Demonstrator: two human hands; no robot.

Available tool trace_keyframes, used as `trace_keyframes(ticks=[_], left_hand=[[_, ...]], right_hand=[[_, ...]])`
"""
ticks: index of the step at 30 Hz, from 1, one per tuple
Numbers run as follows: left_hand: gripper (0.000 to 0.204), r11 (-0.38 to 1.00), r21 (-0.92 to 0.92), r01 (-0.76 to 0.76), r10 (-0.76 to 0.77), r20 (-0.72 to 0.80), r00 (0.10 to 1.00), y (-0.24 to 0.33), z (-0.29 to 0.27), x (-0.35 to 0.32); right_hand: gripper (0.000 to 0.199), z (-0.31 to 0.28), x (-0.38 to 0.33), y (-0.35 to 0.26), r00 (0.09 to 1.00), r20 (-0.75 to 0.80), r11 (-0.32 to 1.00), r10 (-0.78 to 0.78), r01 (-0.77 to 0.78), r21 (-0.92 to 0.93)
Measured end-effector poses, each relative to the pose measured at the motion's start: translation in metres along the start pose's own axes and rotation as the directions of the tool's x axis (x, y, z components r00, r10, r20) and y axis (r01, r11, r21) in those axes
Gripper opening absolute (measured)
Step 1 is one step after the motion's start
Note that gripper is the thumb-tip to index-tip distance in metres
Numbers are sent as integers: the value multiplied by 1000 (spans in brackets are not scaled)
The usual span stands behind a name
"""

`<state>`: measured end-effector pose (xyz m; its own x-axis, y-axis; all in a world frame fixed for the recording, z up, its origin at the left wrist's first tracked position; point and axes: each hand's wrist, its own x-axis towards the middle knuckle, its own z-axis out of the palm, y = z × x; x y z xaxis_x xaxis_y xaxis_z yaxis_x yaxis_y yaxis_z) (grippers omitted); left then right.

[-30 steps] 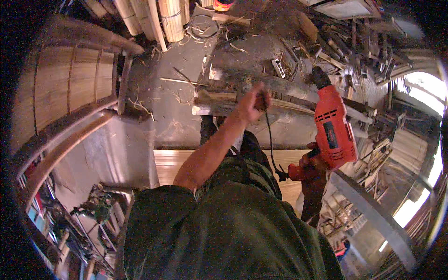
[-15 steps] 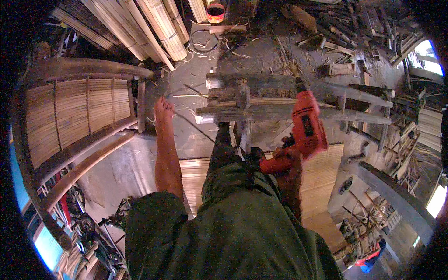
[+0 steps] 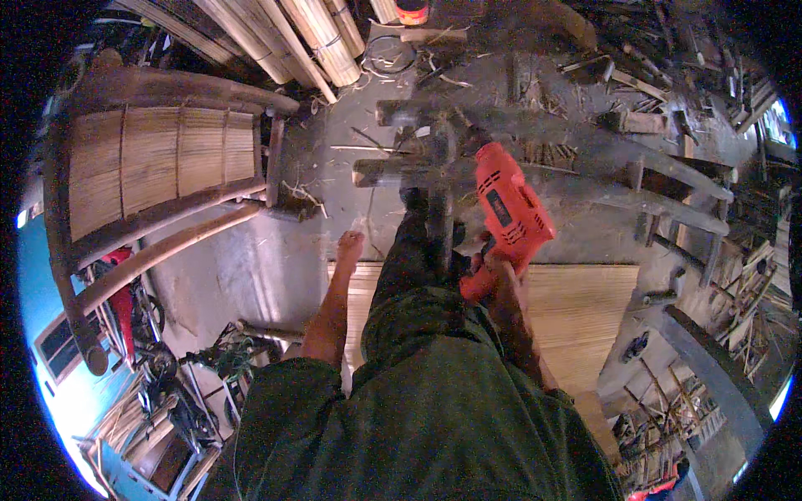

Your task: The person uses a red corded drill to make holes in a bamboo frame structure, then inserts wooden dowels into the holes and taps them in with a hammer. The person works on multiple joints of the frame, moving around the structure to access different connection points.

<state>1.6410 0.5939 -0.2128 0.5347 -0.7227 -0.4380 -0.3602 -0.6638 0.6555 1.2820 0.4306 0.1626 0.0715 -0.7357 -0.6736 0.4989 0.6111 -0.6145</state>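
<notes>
Red drill (image 3: 513,207) extends forward from the right hand (image 3: 499,274), which grips its handle.

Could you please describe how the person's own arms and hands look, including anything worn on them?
Both the left hand and the right hand are bare, with no gloves visible. The forearms are uncovered too, and no watch or band can be made out. The dark green shirt has a loose, short left sleeve; its fabric looks plain.
</notes>
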Motion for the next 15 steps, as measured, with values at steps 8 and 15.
trace_keyframes(ticks=[8,15], left_hand=[[36,986,119,119,-159,430,889,81,-36,-26],[29,975,171,-141,37,502,864,140,-68,23]], right_hand=[[38,-7,-10,14,970,-13,964,-243,240,-119],[38,31,-38,39,938,-88,842,-336,258,-473]])
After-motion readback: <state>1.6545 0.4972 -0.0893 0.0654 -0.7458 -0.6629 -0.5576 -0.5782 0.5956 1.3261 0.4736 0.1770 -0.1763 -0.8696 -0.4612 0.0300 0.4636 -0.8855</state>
